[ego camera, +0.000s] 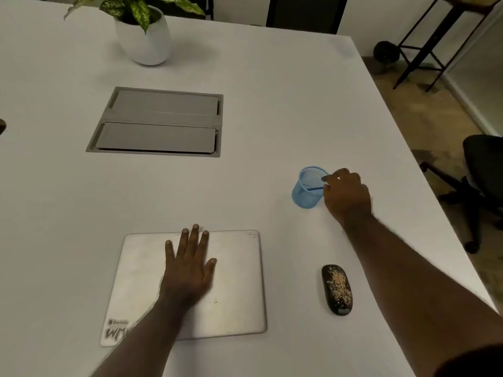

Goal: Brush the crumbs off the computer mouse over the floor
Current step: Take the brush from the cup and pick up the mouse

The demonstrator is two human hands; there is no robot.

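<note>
A black computer mouse lies on the white table at the lower right, its top sprinkled with tan crumbs. Beyond it stands a blue mesh pen cup with a thin blue stick, perhaps a brush handle, inside. My right hand is at the cup's right rim, fingertips pinched at the end of that stick; whether it grips it I cannot tell. My left hand rests flat, fingers spread, on a closed silver laptop.
A grey cable hatch is set into the table's middle. A potted plant in a white pot stands at the back. The table's right edge runs close to the mouse; beyond it are the floor, a black office chair and a metal stand.
</note>
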